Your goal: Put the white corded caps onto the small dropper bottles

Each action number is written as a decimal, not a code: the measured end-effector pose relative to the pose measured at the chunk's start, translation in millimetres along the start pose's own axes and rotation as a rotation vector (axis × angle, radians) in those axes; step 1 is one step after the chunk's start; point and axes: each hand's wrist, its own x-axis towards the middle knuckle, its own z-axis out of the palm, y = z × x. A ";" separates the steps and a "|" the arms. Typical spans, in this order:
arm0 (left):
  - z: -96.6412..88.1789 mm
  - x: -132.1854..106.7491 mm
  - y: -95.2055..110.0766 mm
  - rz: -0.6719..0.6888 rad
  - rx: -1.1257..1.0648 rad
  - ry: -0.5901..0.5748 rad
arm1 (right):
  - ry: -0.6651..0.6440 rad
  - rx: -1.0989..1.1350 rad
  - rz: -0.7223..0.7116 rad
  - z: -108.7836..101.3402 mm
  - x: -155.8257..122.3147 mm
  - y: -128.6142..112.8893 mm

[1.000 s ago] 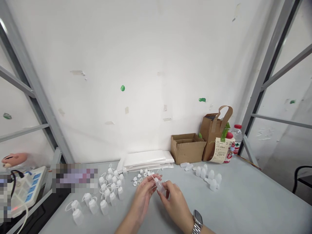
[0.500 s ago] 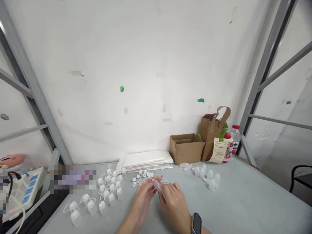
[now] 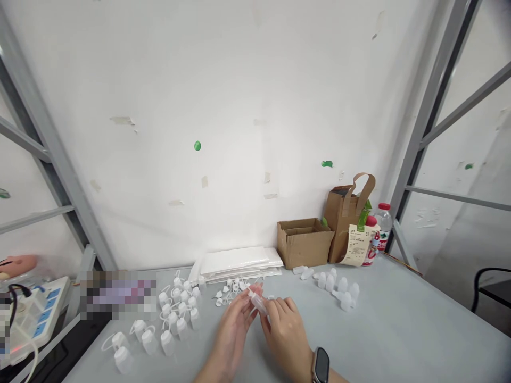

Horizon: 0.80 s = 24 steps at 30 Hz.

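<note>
A small translucent plastic bottle (image 3: 258, 304) lies tilted between my two hands, its narrow end pointing up and left. My right hand (image 3: 284, 325) grips the wide end, fingers curled round it. At the narrow end, the fingers of my left hand (image 3: 236, 320) are closed about the bottle; a bit of white shows at its tip, too small to make out. Just beyond my left fingers lies a loose pile of white caps with loops (image 3: 231, 287). Several capped bottles with loops (image 3: 181, 303) stand to the left. Uncapped bottles (image 3: 339, 290) lie and stand to the right.
White flat packets (image 3: 239, 260) are stacked against the wall. Behind the uncapped bottles are an open cardboard box (image 3: 305, 250), a brown paper bag (image 3: 339, 223) and a red-capped water bottle (image 3: 383, 223). A power strip (image 3: 43, 308) with cables sits at the far left.
My left fingers have shifted slightly at the bottle's narrow end, so more of its tip shows. The right hand keeps its grip. The view has moved slightly.
</note>
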 end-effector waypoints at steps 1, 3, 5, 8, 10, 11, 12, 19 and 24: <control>0.4 -0.4 -0.3 0.014 0.005 0.003 | 0.005 -0.002 0.000 0.3 -0.2 0.1; 0.9 -1.3 -0.7 0.030 0.021 0.006 | 0.004 -0.009 0.002 0.7 -1.1 -0.2; 0.7 -1.8 -1.1 0.040 0.041 0.010 | -0.009 -0.020 -0.003 0.8 -2.4 -1.2; -1.3 -1.4 -1.6 0.053 0.063 0.019 | -0.031 -0.032 -0.022 0.3 -4.4 -3.2; -2.7 -0.9 -2.1 0.048 0.067 0.033 | -0.041 -0.043 -0.042 -0.7 -4.7 -4.7; -3.1 -0.7 -2.3 0.041 0.063 0.041 | -0.046 -0.050 -0.052 -1.3 -4.5 -5.6; -3.3 -0.6 -2.3 0.031 0.058 0.048 | -0.050 -0.057 -0.062 -2.0 -4.1 -6.5; -2.2 -0.2 0.0 -0.081 0.043 0.080 | -0.031 -0.064 -0.062 -4.1 -1.9 -11.4; -2.1 0.4 1.1 -0.124 -0.012 0.093 | -0.015 -0.028 -0.014 -1.8 -3.3 -10.1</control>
